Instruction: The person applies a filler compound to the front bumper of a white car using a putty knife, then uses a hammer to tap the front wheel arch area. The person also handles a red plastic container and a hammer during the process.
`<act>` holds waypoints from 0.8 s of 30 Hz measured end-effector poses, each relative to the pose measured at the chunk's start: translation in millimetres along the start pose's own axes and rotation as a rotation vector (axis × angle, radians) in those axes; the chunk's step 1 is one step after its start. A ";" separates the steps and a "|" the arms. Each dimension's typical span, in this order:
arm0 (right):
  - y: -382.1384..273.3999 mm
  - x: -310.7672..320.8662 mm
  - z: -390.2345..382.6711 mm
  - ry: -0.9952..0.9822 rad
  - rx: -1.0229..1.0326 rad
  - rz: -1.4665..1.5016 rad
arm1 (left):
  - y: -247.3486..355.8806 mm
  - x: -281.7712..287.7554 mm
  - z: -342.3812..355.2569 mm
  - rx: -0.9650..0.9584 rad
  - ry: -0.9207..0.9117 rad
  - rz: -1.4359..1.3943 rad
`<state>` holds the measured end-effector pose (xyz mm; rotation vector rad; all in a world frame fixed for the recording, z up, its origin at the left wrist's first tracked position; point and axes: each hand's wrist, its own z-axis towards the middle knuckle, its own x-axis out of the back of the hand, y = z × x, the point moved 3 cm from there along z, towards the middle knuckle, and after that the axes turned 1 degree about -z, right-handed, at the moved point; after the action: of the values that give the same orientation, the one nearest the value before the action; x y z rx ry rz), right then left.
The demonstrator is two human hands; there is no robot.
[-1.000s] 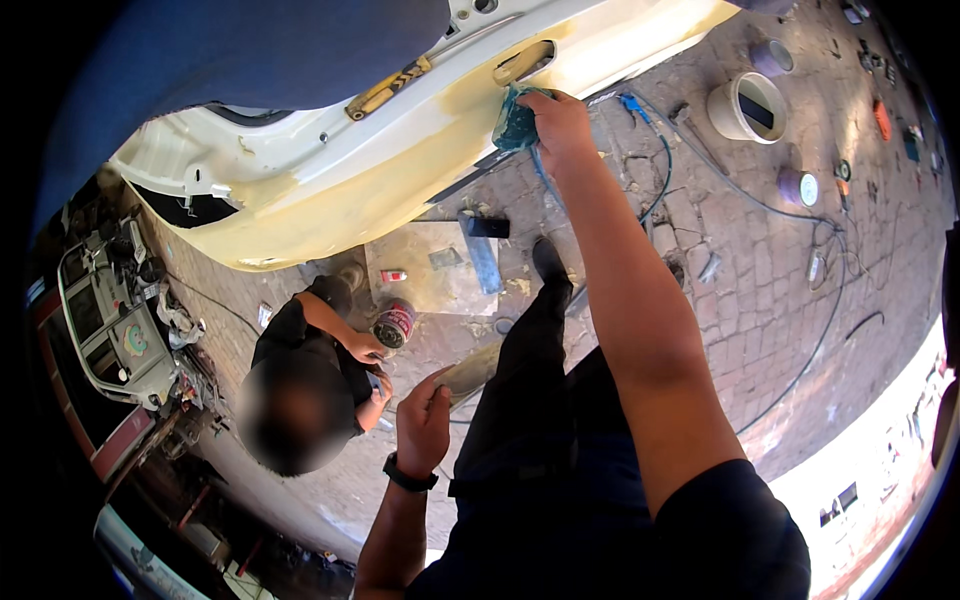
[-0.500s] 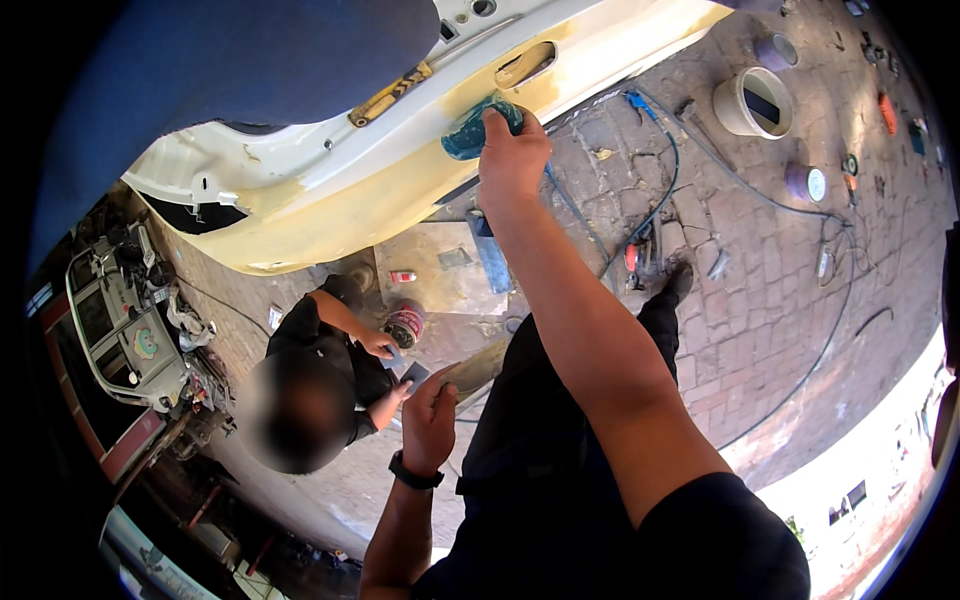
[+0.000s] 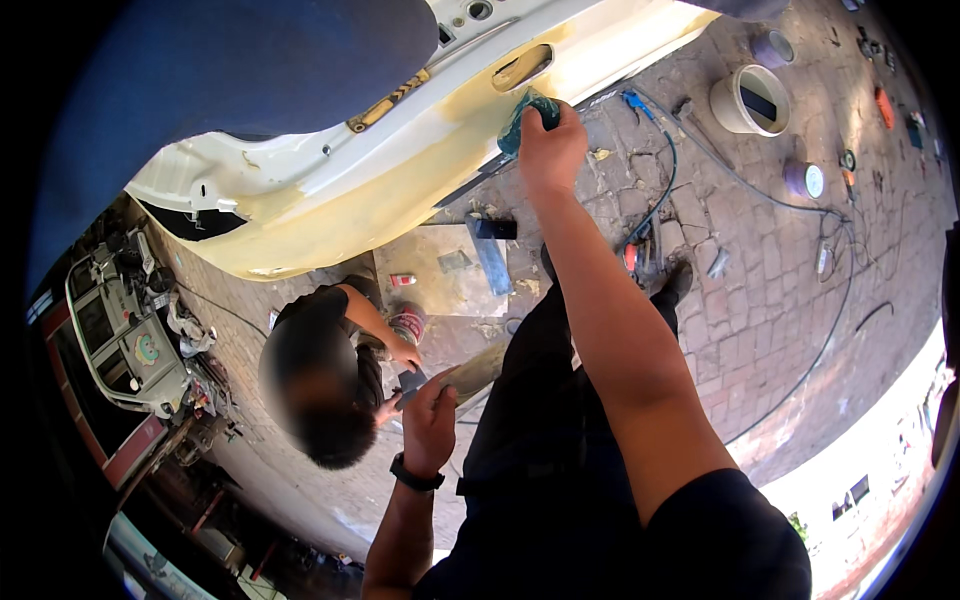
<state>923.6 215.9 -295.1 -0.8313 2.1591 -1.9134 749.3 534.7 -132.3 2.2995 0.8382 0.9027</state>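
My right hand (image 3: 553, 150) grips a dark green flexible filler spreader (image 3: 525, 118), held at the lower edge of a white car body panel (image 3: 340, 175). Pale yellow filler (image 3: 390, 200) coats much of that panel, including the area around an oval cutout (image 3: 522, 68). Whether the spreader touches the surface is hard to tell. Lower down, my left hand (image 3: 428, 425), with a black band at the wrist, is closed on a flat beige-smeared board (image 3: 475, 372). The board's near end is hidden by my fingers.
A crouching co-worker (image 3: 330, 370) holds a grey pad (image 3: 411, 380) close to my left hand. A yellow-and-black tool (image 3: 388, 102) lies on the panel. On the paving are a cardboard sheet (image 3: 420, 268), a white bucket (image 3: 735, 105), a blue hose (image 3: 672, 170) and a hammer (image 3: 700, 130).
My right hand has moved right along the panel with the spreader, which now stands more upright. The co-worker has leaned forward and lowered the head. My left hand stays about where it was.
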 end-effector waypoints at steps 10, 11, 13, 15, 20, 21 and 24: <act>5.4 4.0 10.7 -0.017 -0.026 -0.060 | -10.6 -5.1 2.1 0.029 -0.012 -0.080; 4.4 1.8 7.6 -0.010 -0.044 -0.031 | -12.4 -4.9 2.0 0.032 -0.010 -0.078; -4.9 -2.5 0.9 0.000 -0.076 0.025 | -16.3 -4.6 2.0 0.025 -0.004 -0.083; -13.0 -4.8 -5.6 -0.005 -0.086 0.052 | -19.0 -4.0 2.1 0.005 0.002 -0.092; 1.1 -17.5 -14.5 -0.108 -0.247 0.415 | -14.1 -1.4 2.0 0.005 0.000 -0.063; 5.8 -18.0 -16.9 -0.138 -0.291 0.557 | -12.1 -0.8 2.2 0.003 -0.001 -0.061; 16.9 -2.3 -7.5 -0.186 -0.278 0.509 | -2.0 1.0 2.0 0.035 0.008 -0.025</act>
<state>917.0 224.2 -310.4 -0.4115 2.2673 -1.2660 750.7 536.3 -134.5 2.3109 0.8909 0.8937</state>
